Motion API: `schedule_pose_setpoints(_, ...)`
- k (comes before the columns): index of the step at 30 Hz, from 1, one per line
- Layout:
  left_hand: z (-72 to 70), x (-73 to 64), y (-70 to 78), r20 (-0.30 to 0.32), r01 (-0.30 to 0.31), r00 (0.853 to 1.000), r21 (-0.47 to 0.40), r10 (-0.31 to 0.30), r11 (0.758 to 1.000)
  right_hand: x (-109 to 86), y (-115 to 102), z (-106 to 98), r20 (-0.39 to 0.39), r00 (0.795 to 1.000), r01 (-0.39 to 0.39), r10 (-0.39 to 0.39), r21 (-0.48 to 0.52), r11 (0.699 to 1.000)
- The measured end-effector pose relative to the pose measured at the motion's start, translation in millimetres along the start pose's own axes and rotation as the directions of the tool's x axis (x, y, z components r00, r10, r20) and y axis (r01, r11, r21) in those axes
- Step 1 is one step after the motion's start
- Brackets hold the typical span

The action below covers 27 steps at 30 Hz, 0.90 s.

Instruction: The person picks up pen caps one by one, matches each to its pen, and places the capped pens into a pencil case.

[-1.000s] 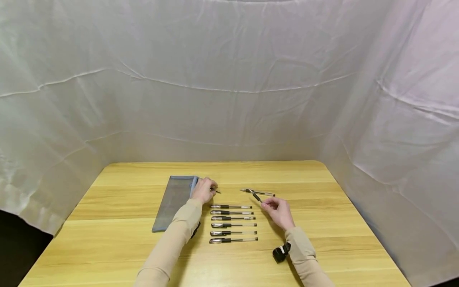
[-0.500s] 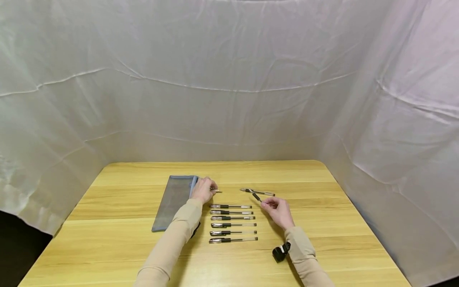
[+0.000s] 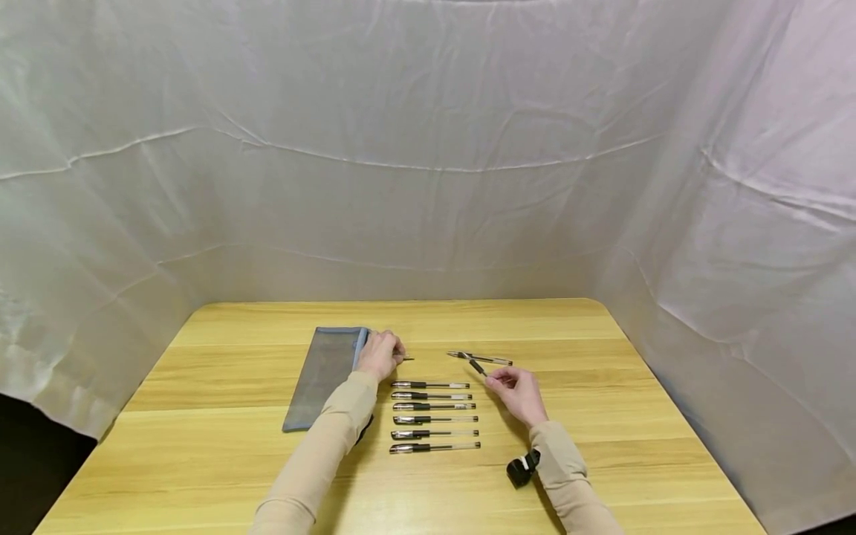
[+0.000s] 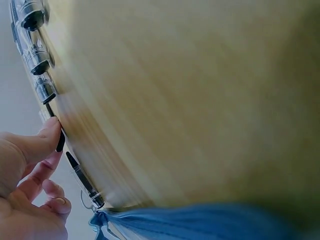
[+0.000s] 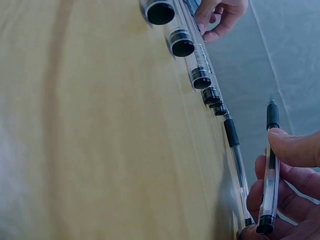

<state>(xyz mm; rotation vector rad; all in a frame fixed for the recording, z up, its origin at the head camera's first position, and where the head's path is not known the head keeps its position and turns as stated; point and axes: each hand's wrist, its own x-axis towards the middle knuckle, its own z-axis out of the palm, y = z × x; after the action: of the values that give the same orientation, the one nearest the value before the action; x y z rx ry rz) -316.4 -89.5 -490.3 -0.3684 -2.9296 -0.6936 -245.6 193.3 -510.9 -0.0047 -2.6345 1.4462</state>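
Observation:
In the head view my left hand point(image 3: 381, 355) is beside the zipped edge of a grey mesh pouch point(image 3: 324, 375). Its thumb and finger pinch a small pen cap, mostly hidden, with a black strip point(image 4: 61, 142) showing below the thumb. Just under those fingers lies another clear cap with a black clip point(image 4: 84, 179). My right hand point(image 3: 518, 394) pinches an uncapped gel pen point(image 5: 271, 175) by its clear barrel, black grip and tip pointing up and away. A second uncapped pen point(image 3: 498, 361) lies behind it, overlapped by the held pen's tip in the head view.
Several capped black pens point(image 3: 435, 420) lie in a parallel row between my forearms, caps to the left. The wooden table point(image 3: 635, 446) is enclosed by pale fabric curtains point(image 3: 428, 208). A black wrist camera point(image 3: 523, 470) hangs by my right wrist.
Both hands stay in nearly the same places. The small piece at my left fingertips tilts slightly; the right hand keeps hold of its pen.

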Motion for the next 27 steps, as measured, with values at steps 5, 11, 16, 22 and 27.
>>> schedule_pose_setpoints(5,-2.1,-2.6,-2.6,-0.004,0.014,1.000,-0.071,-0.014,0.997,1.0,-2,0,0.010,1.000,0.000,0.000,-0.004,1.000)
schedule_pose_setpoints(11,-5.8,-9.1,-5.8,-0.016,0.000,1.000,-0.233,-0.003,0.972,3.9,-3,1,0.016,1.000,0.005,-0.005,-0.021,1.000)
schedule_pose_setpoints(16,-10.5,-21.9,-3.5,0.021,0.014,1.000,-0.337,-0.008,0.941,7.9,-4,3,0.039,0.999,0.024,-0.023,-0.022,0.999)
schedule_pose_setpoints(22,-11.1,-35.6,-1.9,0.030,0.016,1.000,-0.410,-0.005,0.912,12.6,-7,6,0.055,0.998,0.042,-0.039,-0.047,0.998)
schedule_pose_setpoints(27,-9.8,-43.0,-4.1,0.005,0.031,0.999,-0.482,-0.032,0.876,15.6,-12,10,0.064,0.997,0.051,-0.047,-0.064,0.997)
